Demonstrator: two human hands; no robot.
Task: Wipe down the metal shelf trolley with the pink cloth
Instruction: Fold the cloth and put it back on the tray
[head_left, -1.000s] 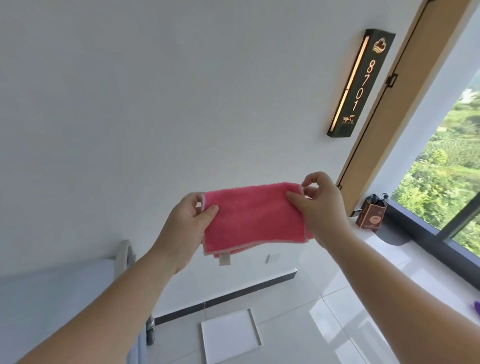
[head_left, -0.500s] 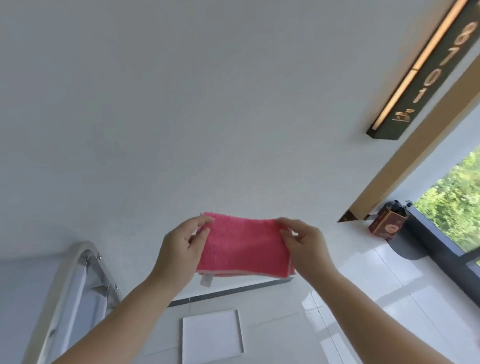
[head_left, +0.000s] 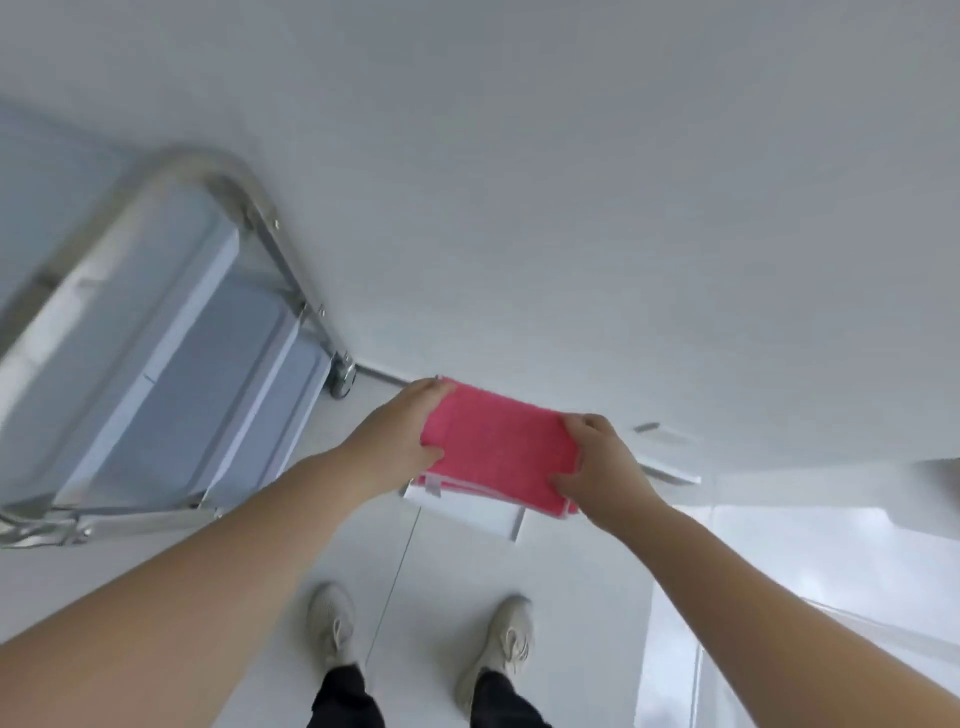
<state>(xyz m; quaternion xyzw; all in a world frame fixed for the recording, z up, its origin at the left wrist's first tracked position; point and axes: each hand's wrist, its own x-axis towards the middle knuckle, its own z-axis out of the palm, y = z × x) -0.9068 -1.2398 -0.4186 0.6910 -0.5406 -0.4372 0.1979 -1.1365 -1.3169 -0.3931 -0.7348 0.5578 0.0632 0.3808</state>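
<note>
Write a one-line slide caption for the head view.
Both hands, left hand and right hand, hold the folded pink cloth beside the metal trolley.

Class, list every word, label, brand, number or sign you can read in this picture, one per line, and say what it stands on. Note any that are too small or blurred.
No text can be read anywhere in this view.
White tag on the pink cloth, at its lower left corner: too small and blurred to read.
Metal shelf trolley: no label shows.
Shoes: no brand can be made out.
</note>
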